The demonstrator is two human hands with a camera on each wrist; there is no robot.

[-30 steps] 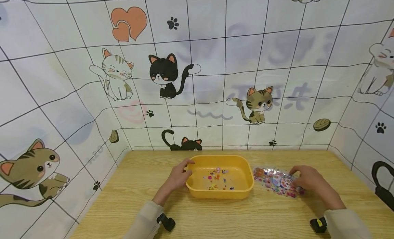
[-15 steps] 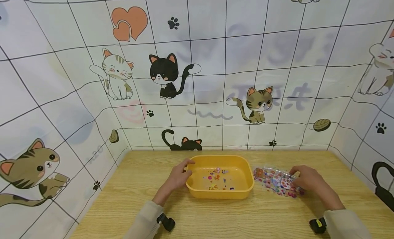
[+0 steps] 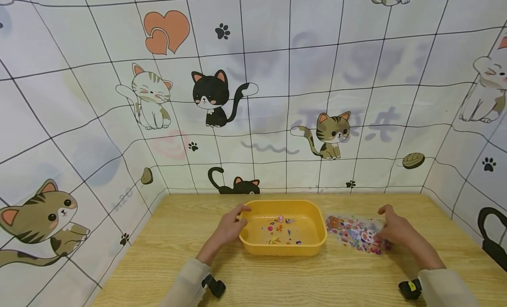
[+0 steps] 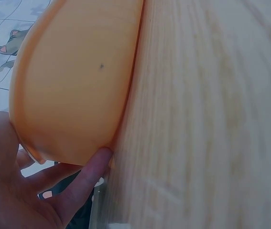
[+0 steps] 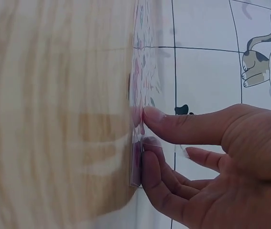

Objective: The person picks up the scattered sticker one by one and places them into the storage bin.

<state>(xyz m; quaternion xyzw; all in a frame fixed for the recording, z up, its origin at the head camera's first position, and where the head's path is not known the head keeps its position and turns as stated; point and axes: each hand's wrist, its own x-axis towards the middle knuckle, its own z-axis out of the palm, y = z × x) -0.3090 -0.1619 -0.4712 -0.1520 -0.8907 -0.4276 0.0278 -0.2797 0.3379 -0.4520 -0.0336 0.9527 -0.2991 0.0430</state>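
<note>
While the left hand [image 3: 230,225] grips the yellow tub [image 3: 283,250] at lower centre, the patterned sheet [image 3: 354,232] at lower right could slip if the right hand's [image 3: 398,230] fingers [image 5: 160,195], pinching or only touching, I cannot tell, bear too lightly.

Glossy plastic tub [image 3: 283,250], wood-grain table [image 3: 317,280]

Right of the tray [image 3: 283,250], we see the right hand's [image 3: 398,232] forefinger [image 3: 387,210] now lifted back from the bag [image 3: 354,232], whose raised, glossy far edge lies flatter, its glare dulled.
</note>
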